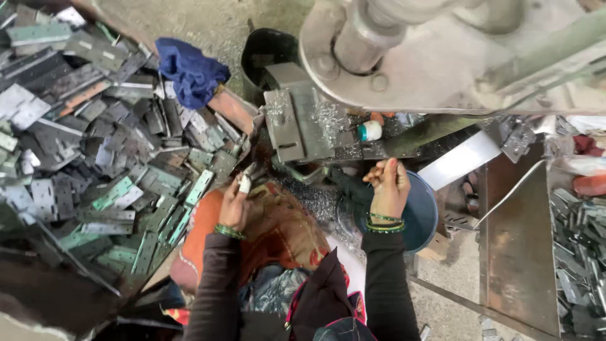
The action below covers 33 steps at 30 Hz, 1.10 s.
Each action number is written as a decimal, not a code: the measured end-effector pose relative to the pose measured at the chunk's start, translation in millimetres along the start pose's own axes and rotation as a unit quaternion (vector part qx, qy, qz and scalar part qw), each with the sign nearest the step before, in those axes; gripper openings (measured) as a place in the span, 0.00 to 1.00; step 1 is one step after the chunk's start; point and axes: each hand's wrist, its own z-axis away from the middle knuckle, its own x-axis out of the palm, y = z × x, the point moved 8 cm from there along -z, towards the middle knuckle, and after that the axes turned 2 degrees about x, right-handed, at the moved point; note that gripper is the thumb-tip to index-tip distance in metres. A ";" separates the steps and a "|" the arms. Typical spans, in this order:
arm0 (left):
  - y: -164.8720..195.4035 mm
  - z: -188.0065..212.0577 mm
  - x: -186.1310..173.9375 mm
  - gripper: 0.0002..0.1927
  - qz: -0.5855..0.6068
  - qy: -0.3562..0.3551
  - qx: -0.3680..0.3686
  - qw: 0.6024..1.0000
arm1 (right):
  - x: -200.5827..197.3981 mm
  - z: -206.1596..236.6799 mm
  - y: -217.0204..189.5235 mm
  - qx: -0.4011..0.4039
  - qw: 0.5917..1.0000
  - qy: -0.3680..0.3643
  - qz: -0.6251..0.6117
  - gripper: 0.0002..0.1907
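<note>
Head view: the left hand has its grip clamped on a small metal piece, held at the edge of the heap of punched steel plates on its left. The press bed lies ahead and to the right, nearer the right hand, whose fingers are curled together; whether they hold anything is hidden. The piece's long axis is unclear.

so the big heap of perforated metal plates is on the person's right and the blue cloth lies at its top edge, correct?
Not quite. In the head view the heap of metal plates lies on the person's left, beside the left hand. The blue cloth does lie at its top edge.
</note>
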 end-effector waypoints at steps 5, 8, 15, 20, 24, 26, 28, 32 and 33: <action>10.7 3.2 16.2 0.27 -0.057 -0.048 0.012 0.997 | -14.1 -0.3 9.6 0.024 0.995 -0.045 0.080 0.12; 15.7 5.5 25.8 0.26 -0.215 -0.058 0.084 0.971 | 1.8 1.2 0.7 0.005 0.977 -0.082 0.197 0.13; 15.9 8.6 30.9 0.29 -0.263 -0.106 0.193 0.939 | 35.4 26.3 -0.6 -0.162 0.744 -0.211 0.614 0.14; 32.4 9.7 3.1 0.28 -0.103 -0.033 0.130 0.985 | -15.7 1.9 39.1 -0.070 0.629 -0.218 0.743 0.31; 83.8 31.1 -42.1 0.21 -0.220 0.065 0.195 0.954 | -73.3 -21.6 94.9 0.064 0.512 -0.298 0.803 0.37; 120.1 45.3 -81.3 0.22 -0.369 0.183 0.231 0.881 | -100.3 -24.4 119.9 0.099 0.494 -0.314 0.804 0.37; 145.8 57.6 -131.9 0.25 -0.524 0.314 0.139 0.779 | -128.4 -17.8 147.7 0.152 0.480 -0.299 0.810 0.39; 189.9 84.3 -204.6 0.55 -0.660 0.470 -0.007 0.586 | -158.9 8.9 191.9 0.189 0.495 -0.240 0.813 0.39; 200.4 87.0 -208.8 0.63 -0.690 0.472 0.012 0.548 | -161.1 14.9 201.2 0.197 0.502 -0.234 0.809 0.39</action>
